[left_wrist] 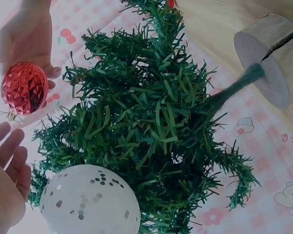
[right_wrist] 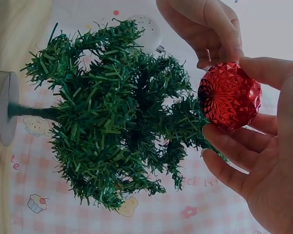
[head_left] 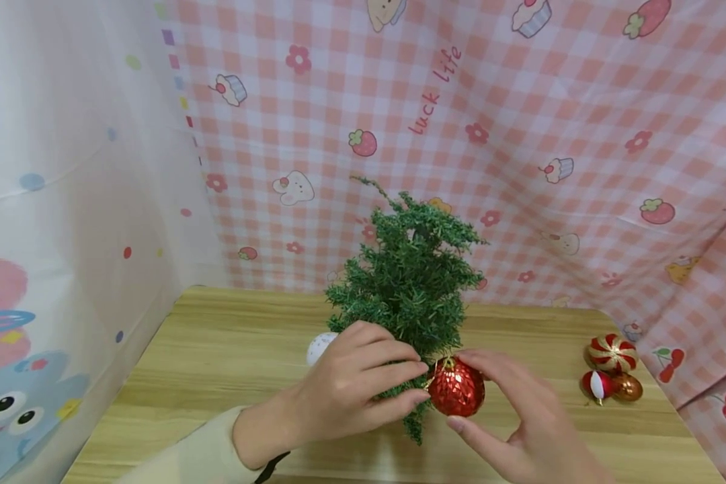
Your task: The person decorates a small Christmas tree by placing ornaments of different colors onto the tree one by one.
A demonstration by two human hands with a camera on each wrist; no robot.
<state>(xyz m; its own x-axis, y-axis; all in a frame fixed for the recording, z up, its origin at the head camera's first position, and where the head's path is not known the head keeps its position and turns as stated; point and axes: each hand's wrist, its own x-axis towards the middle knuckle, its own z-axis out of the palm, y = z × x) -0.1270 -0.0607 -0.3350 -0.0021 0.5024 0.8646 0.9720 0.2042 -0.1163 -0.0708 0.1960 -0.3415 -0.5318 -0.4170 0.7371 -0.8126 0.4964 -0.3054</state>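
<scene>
My right hand [head_left: 526, 410] holds a shiny red faceted Christmas ball [head_left: 458, 388] between thumb and fingers, in front of the small artificial Christmas tree [head_left: 408, 282]. From the other side my left hand [head_left: 357, 383] reaches in, its fingertips pinching the thin gold string [head_left: 431, 382] by the ball's cap. In the right wrist view, the left fingers come right up to the red ball [right_wrist: 230, 96]. A white ball with silver dots [left_wrist: 90, 202] hangs on the tree's left side; in the head view the left hand partly covers it.
Toward the table's right edge lie a red-and-gold striped ball [head_left: 613, 353], a red-and-white ornament [head_left: 597, 385] and a copper-coloured ball [head_left: 628, 387]. The tree stands on a round wooden base [left_wrist: 268, 63]. A pink checked cloth [head_left: 327, 101] hangs behind the wooden table [head_left: 218, 376].
</scene>
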